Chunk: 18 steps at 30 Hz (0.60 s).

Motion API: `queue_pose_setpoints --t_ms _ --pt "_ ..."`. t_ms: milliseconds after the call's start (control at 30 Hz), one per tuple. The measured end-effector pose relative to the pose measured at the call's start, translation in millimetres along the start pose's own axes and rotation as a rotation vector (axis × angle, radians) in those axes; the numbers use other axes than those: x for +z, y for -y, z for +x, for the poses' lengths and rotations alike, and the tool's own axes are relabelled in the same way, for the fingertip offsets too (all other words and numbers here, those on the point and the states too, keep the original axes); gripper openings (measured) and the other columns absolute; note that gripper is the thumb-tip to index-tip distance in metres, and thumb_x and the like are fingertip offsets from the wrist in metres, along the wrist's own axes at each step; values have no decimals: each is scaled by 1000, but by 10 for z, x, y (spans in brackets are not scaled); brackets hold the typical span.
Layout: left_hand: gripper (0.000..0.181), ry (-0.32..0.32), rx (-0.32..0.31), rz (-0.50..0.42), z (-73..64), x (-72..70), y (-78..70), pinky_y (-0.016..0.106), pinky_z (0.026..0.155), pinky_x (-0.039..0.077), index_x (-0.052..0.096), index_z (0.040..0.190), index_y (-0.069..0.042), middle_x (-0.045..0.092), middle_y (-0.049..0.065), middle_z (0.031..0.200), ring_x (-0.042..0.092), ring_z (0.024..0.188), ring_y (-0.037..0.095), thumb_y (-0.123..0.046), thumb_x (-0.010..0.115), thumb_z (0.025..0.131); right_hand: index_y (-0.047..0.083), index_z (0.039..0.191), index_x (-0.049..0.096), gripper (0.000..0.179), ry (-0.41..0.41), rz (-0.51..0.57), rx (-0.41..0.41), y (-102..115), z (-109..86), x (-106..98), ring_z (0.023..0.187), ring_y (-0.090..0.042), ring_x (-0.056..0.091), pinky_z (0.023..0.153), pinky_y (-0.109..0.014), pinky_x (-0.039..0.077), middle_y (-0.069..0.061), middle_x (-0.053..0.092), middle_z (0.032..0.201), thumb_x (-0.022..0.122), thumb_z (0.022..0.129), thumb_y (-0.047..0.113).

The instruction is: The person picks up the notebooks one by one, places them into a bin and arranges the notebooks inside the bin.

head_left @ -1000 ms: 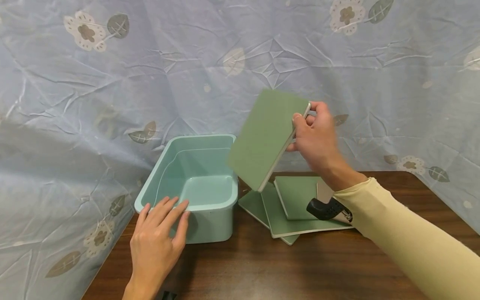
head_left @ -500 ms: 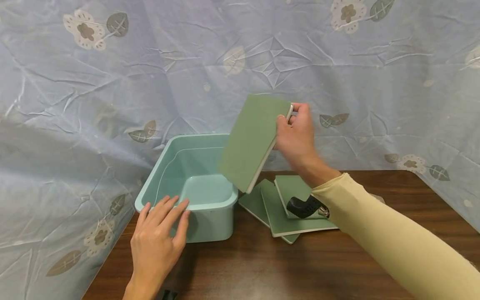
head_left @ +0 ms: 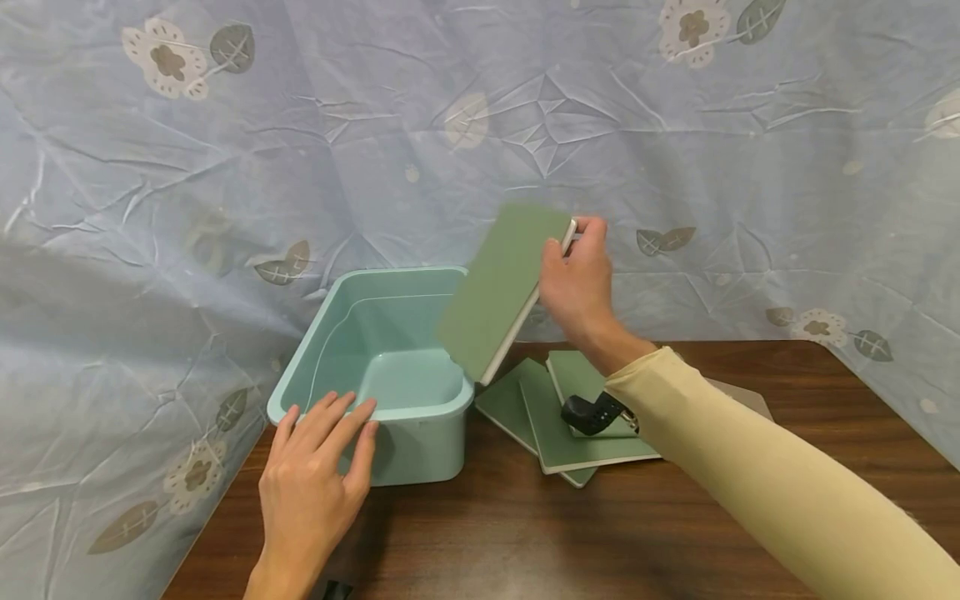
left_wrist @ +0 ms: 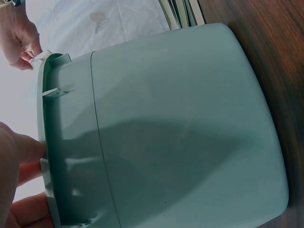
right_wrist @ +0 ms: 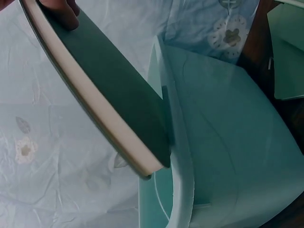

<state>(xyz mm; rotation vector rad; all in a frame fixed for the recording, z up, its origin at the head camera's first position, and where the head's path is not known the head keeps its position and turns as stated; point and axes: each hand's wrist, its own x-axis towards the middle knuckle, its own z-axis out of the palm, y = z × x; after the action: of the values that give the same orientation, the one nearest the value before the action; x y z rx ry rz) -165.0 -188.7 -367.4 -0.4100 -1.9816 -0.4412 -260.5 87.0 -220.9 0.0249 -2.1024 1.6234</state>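
A green notebook point(head_left: 506, 287) with cream page edges hangs tilted over the right rim of a pale teal plastic tub point(head_left: 412, 450). My right hand point(head_left: 577, 279) pinches it near its upper right edge, thumb on the near cover. In the right wrist view the notebook point(right_wrist: 104, 80) slants down, its lower corner at the tub's rim point(right_wrist: 183, 180). My left hand point(head_left: 315, 475) rests with spread fingers on the tub's near rim. In the left wrist view, fingertips point(left_wrist: 31, 148) touch that rim beside the tub's outer wall point(left_wrist: 171, 123).
Several green notebooks point(head_left: 551, 454) lie in an overlapping pile on the brown wooden table point(head_left: 510, 542), right of the tub. A grey-beige flat item point(head_left: 738, 396) shows partly behind the right sleeve. A floral curtain point(head_left: 375, 167) hangs close behind the table.
My right hand has carried the notebook left and slightly down, from above the pile to over the tub's right rim. My left hand has stayed on the near rim.
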Motion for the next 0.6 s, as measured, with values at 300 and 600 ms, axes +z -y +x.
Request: queue_pose_setpoints --t_ms 300,600 --pt "26 7 1 4 -6 -9 -1 62 101 43 77 110 -12 74 12 111 68 109 35 -23 66 90 10 126 38 29 29 -37 26 -31 -34 16 78 -24 59 61 -32 52 -12 62 103 44 99 18" --pt "26 9 -1 2 -14 -7 -2 62 101 43 77 110 -12 74 12 111 68 109 34 -23 66 90 9 126 38 29 52 -41 52 -87 -49 18 77 -24 62 59 -33 54 -12 62 106 43 100 20"
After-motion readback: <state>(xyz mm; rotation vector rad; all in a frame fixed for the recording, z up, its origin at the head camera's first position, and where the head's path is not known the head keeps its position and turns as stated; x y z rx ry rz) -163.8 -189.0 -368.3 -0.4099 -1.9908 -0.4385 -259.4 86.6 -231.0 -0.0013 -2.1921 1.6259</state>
